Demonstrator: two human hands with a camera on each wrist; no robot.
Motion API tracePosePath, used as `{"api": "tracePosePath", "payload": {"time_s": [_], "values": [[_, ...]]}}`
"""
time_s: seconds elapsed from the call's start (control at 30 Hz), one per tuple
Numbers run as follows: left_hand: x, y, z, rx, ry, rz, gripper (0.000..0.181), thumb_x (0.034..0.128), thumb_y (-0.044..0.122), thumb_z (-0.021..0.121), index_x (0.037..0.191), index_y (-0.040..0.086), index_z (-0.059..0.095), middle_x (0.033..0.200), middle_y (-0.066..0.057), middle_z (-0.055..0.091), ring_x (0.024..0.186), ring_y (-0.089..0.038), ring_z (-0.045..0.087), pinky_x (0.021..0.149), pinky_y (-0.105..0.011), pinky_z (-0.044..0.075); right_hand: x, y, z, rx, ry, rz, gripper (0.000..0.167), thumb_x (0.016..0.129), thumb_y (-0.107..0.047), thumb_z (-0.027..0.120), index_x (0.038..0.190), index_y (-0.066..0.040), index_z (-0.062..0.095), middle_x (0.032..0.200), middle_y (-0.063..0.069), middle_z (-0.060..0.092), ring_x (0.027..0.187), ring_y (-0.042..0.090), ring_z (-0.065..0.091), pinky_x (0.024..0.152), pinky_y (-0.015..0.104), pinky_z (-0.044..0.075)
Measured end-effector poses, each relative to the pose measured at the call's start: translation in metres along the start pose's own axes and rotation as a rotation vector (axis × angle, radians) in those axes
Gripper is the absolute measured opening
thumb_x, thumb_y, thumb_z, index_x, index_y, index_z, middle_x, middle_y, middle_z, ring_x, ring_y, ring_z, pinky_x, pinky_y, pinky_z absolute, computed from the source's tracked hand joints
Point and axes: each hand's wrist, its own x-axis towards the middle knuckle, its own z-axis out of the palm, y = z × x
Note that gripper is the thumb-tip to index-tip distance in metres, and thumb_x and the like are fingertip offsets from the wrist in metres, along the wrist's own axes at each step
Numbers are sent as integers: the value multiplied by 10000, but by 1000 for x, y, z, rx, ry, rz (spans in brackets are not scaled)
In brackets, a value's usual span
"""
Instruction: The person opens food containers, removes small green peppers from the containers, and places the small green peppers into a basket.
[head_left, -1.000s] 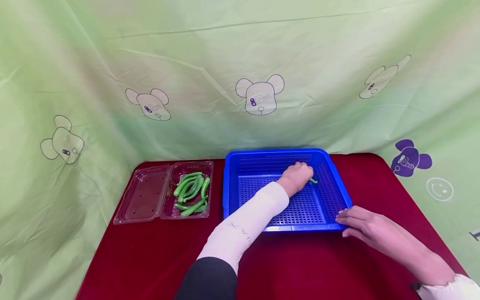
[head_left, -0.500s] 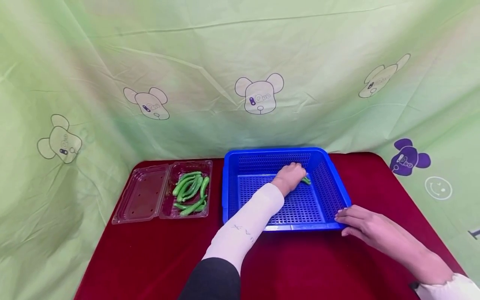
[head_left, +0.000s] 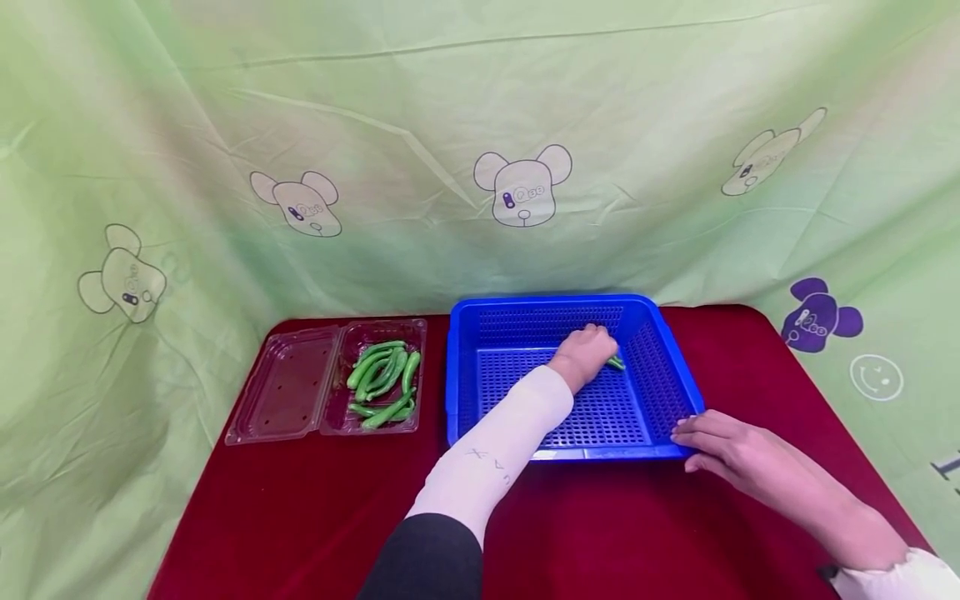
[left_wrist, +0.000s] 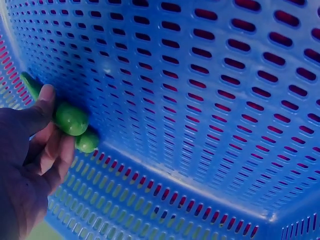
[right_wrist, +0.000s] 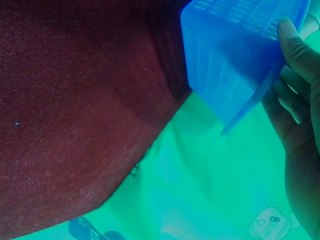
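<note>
Inside the blue perforated basket (head_left: 592, 454), near its back right corner, my left hand (head_left: 587, 354) is low over the bottom. The left wrist view shows the thumb and fingers of the left hand (left_wrist: 35, 155) gripping a green pepper (left_wrist: 71, 119). Against it lies the rounded end of a second green pepper (left_wrist: 87, 142); whether that one is gripped too is unclear. At the basket's front right corner, my right hand (head_left: 731, 450) holds the rim. In the right wrist view, its thumb (right_wrist: 290, 35) and fingers lie on either side of that rim.
To the basket's left, a clear plastic clamshell box (head_left: 330, 433) lies with its lid (head_left: 288, 387) folded back. Several green peppers (head_left: 386, 371) are in it. Everything stands on a red tablecloth (head_left: 315, 508), with a printed green curtain (head_left: 390, 200) behind and at the sides.
Within the basket, my left hand has shifted a little left with the green pepper, then slightly back right. My right hand keeps its place on the basket's corner.
</note>
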Motion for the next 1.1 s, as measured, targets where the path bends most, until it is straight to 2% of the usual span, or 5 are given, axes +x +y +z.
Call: {"api": "tracePosePath", "payload": {"time_s": [0.3, 0.47, 0.73, 0.9, 1.1], "values": [[-3, 4, -2, -23, -21, 13, 281, 1013, 77, 535, 1073, 271, 729, 1178, 11, 686, 1079, -179, 614, 889, -325, 583, -6, -1, 4, 4, -6, 18, 584, 1039, -560, 387, 1009, -134, 785, 1060, -32, 723, 963, 171, 685, 1061, -3, 332], [-25, -2, -38, 0, 20, 76, 255, 1003, 53, 542, 1125, 215, 697, 1176, -3, 670, 1080, -182, 615, 843, -324, 595, -9, -3, 6, 17, 5, 20, 584, 1038, -558, 390, 1014, -129, 787, 1065, -22, 726, 972, 183, 683, 1091, 1, 296], [-156, -63, -109, -103, 182, -63, 235, 877, -11, 657, 1078, 107, 678, 1019, -37, 689, 947, -217, 682, 617, -360, 601, -2, -1, 2, 8, -25, 32, 577, 1045, -556, 382, 1062, -146, 788, 1112, -24, 714, 1007, 180, 676, 1098, -2, 280], [-228, -115, -86, -149, 278, -305, 108, 866, 55, 746, 869, 94, 646, 844, -60, 696, 765, -277, 709, 550, -451, 568, 0, 4, 1, 9, 5, 17, 604, 1039, -570, 374, 1022, -133, 790, 1075, -10, 721, 1014, 148, 646, 1106, -11, 241], [-280, -156, -38, -334, 99, -519, 319, 850, 122, 791, 729, 122, 495, 691, -26, 535, 633, -206, 552, 514, -406, 460, -3, 7, 7, 68, 52, 7, 591, 1034, -563, 396, 1005, -121, 787, 1039, 13, 729, 1175, -51, 526, 1118, -10, 212]]}}
